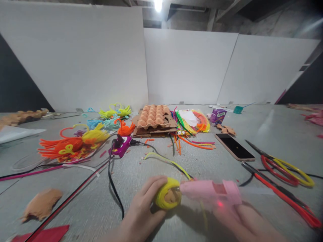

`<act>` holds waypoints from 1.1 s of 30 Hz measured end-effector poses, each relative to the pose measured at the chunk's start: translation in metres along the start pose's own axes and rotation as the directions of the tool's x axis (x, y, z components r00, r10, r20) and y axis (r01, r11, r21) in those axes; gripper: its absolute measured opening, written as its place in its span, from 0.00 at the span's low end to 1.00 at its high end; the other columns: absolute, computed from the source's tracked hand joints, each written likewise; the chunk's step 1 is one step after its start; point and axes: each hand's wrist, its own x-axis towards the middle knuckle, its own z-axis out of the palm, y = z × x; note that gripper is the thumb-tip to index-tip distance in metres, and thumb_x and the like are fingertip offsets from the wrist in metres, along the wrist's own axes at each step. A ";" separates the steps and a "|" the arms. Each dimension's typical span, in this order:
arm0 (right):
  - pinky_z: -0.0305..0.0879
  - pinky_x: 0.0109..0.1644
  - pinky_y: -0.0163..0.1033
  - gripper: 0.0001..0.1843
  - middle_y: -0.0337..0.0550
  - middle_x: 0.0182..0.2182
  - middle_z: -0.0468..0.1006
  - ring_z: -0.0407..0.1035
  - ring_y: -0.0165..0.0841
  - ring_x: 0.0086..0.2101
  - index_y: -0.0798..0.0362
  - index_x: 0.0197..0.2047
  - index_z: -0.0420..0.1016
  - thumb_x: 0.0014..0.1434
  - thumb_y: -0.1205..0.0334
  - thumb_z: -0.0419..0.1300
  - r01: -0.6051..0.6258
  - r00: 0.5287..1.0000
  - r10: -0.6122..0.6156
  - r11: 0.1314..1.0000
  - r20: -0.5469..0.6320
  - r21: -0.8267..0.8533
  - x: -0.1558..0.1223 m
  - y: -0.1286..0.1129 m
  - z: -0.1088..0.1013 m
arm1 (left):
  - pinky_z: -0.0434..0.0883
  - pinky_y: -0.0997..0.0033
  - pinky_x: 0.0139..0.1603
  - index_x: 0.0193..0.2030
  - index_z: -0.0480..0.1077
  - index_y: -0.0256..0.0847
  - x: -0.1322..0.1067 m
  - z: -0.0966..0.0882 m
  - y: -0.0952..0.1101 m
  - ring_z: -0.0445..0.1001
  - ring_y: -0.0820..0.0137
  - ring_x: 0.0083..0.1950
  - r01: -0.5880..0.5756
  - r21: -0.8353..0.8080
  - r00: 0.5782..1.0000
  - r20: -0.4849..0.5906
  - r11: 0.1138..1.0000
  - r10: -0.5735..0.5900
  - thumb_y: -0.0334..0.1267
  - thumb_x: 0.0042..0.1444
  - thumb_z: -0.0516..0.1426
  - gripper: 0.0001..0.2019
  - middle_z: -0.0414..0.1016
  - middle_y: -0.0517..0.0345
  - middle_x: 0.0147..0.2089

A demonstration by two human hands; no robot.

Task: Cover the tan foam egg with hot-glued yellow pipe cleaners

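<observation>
1. Gripping a yellow pipe-cleaner coil (168, 194) in the left hand (142, 205), fingers curled over its top; the coil is held just above the counter (83, 205), near the lower middle of the view.
2. Tan felt (171, 197) sits inside the coil's opening.
3. A pink hot glue gun (209, 191) lies across the right hand (242, 222), which is closed around it but blurred at the view's lower edge. The gun's nozzle touches the coil, and a red light (220, 203) shows on the gun's body.
4. The two hands are close together, joined only through coil and gun.
5. A yellow-green pipe cleaner (166, 162) lies on the counter just ahead of the coil.
6. To the left, a black cable (113, 181) runs from a purple power socket (121, 146). Orange and yellow pipe-cleaner bundles (73, 144) lie beyond it.
7. To the right are a smartphone (234, 147) and two pairs of scissors (285, 171) with red and yellow handles.
8. Farther ahead, a cardboard egg tray (152, 116) rests on flattened cardboard (148, 132), before white panels (186, 64).
</observation>
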 end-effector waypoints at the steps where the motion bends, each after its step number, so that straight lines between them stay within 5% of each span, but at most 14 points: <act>1: 0.75 0.40 0.38 0.18 0.44 0.31 0.83 0.78 0.43 0.38 0.44 0.34 0.80 0.53 0.44 0.54 0.007 1.000 -0.008 1.000 0.017 0.008 0.001 -0.002 -0.002 | 0.71 0.62 0.53 0.53 0.63 0.47 0.000 0.000 0.000 0.73 0.63 0.53 -0.001 0.000 1.000 -0.003 1.000 0.001 0.18 0.40 0.53 0.32 0.72 0.55 0.53; 20: 0.73 0.44 0.37 0.18 0.43 0.38 0.83 0.77 0.40 0.40 0.47 0.38 0.80 0.57 0.45 0.55 -0.088 0.986 0.072 0.990 0.150 0.107 0.004 0.001 -0.002 | 0.71 0.62 0.52 0.52 0.63 0.50 0.002 -0.002 -0.002 0.74 0.63 0.53 0.040 0.000 0.999 -0.013 0.999 -0.040 0.20 0.41 0.53 0.31 0.74 0.58 0.52; 33: 0.73 0.41 0.38 0.17 0.43 0.36 0.83 0.77 0.40 0.39 0.47 0.34 0.79 0.57 0.46 0.55 -0.077 0.994 0.070 0.993 0.081 0.091 0.003 0.000 0.002 | 0.71 0.62 0.51 0.50 0.65 0.49 0.004 -0.005 0.004 0.75 0.62 0.51 0.109 -0.006 0.994 -0.006 0.994 -0.109 0.22 0.42 0.56 0.26 0.75 0.58 0.50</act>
